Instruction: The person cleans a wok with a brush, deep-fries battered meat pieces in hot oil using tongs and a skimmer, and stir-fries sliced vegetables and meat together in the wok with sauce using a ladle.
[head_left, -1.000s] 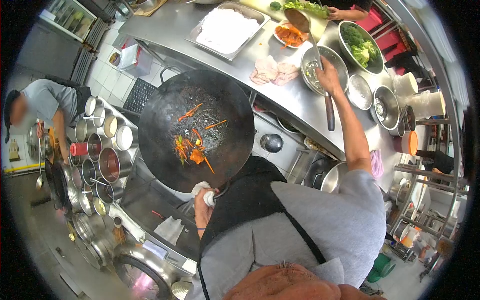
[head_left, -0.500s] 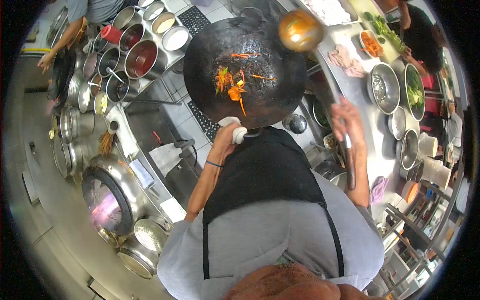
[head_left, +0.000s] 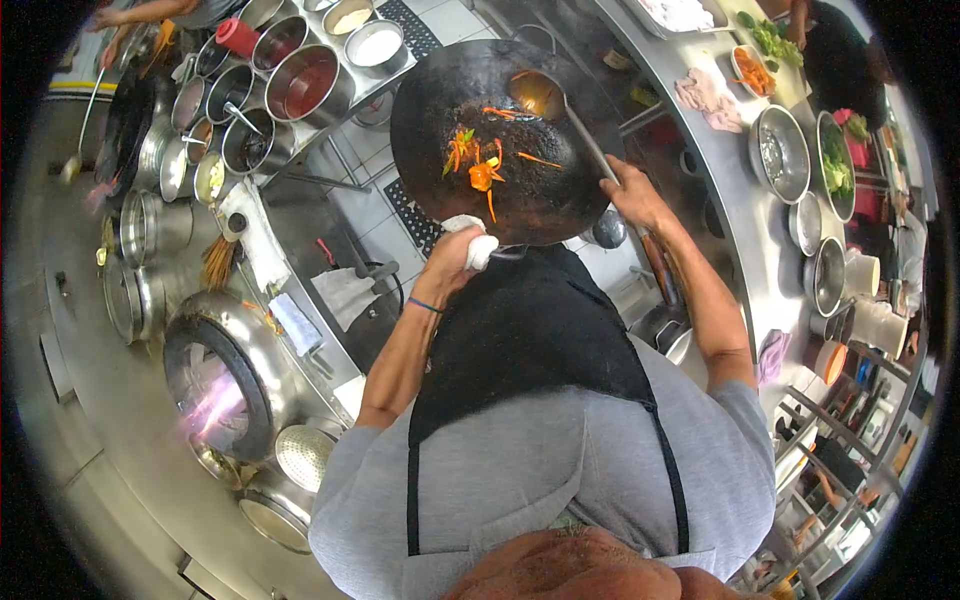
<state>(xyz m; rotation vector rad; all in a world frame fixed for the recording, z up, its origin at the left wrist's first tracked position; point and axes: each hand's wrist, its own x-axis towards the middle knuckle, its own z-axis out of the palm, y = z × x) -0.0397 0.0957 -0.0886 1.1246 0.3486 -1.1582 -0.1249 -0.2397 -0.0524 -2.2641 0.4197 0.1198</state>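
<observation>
My left hand (head_left: 450,262) is closed around the wok's handle, with a folded white cloth (head_left: 482,250) wrapped in the grip. The dark wok (head_left: 425,125) hangs out in front of my apron, above the tiled floor. Shreds of orange carrot (head_left: 485,176) and a bit of green lie scattered over its bottom. My right hand (head_left: 634,197) grips a long ladle (head_left: 538,96) by its metal shaft. The ladle's bowl, coated with orange-brown sauce, is inside the wok near its far side. Its wooden handle end runs back below my right forearm.
On the left, a burner (head_left: 205,395) shows a purple flame. Several sauce pots (head_left: 310,85) line the far left counter, near another person's hand (head_left: 112,48) with a long ladle. A steel table (head_left: 745,180) on the right holds bowls, meat and greens; another person stands behind it.
The ladle's bowl has come down from above the wok's right rim into the wok. My right hand has moved forward and left. At far left, the other person's hand now has a ladle.
</observation>
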